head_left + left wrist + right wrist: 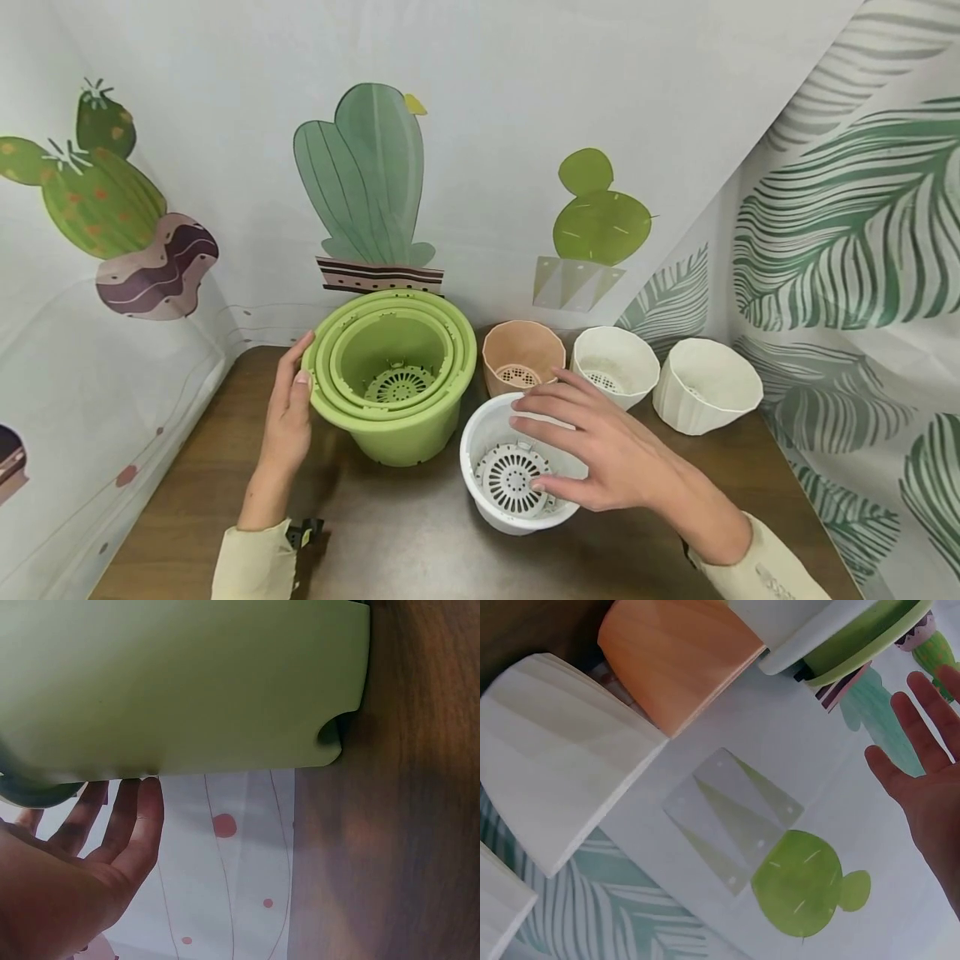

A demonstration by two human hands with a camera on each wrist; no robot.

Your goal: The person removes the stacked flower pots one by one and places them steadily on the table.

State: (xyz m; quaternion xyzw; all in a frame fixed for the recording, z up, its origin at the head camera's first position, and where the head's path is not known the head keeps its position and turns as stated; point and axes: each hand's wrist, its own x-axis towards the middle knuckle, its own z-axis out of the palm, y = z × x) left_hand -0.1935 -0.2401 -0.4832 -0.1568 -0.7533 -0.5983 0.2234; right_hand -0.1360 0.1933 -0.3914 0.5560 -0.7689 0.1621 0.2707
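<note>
A stack of nested green plastic flowerpots (405,433) stands upright on the table, the innermost showing a slotted base. My left hand (288,417) rests against the stack's left side near the rim, with fairly straight fingers. In the left wrist view, the fingertips (150,791) touch the green outer wall. To the right of the stack is a round white flowerpot (487,508) with a slotted base. Over its right side hovers my right hand (600,442), fingers spread and holding nothing. The right wrist view also shows that hand (937,787) spread in the air.
Behind the white pot, a terracotta-coloured faceted pot (497,371), a white faceted pot (643,379) and another white one (693,408), tilted, form a row. A printed cloth backdrop (495,150) rises behind the wooden table (390,533).
</note>
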